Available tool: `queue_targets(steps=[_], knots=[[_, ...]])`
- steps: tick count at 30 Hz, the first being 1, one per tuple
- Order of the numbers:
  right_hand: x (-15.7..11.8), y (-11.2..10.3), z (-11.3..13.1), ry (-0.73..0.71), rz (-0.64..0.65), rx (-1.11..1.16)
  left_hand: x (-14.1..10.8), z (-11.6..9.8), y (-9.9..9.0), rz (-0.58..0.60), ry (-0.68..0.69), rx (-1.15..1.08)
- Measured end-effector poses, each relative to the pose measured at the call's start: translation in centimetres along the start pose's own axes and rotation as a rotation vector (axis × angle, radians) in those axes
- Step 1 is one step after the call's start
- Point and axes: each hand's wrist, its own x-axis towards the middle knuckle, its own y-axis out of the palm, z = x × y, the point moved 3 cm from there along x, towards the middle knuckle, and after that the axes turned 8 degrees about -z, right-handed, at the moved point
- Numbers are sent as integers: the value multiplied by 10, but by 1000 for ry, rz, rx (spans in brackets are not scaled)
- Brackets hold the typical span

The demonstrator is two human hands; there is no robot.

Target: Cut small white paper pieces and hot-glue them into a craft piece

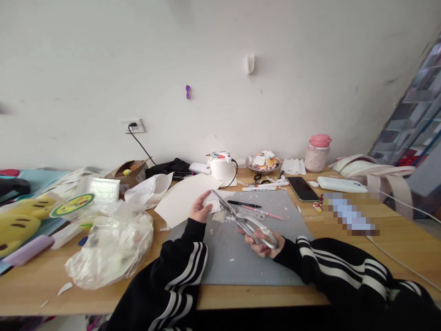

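A: ok what's where on that desk [272, 301]?
B: Watching my feed from way off, I've got the mat [223, 271] mid-desk. Above it: card [212, 201] in the left hand [199, 210], scissors [245, 226] in the right hand [262, 249].
A: and on it?
B: Ruler [253, 214], with a pen [243, 203] just behind. Past the mat, bowl [263, 172] by the wall [292, 101], bottle [316, 158] to its right.
A: sides?
B: Left of the mat there's a bag [113, 248], box [138, 174] behind that, plush [17, 225] farther left. A sheet [182, 197] is at the mat's back-left corner. Phone [303, 189] just off the back-right one, power bank [341, 185] to the phone's right.

Two hands [200, 211] [262, 248]; one mat [248, 270]
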Motion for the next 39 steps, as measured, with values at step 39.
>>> queue_targets(steps=[39], knots=[[-2, 3, 0, 1, -24, -53, 8, -4, -3, 152, -79, 39]])
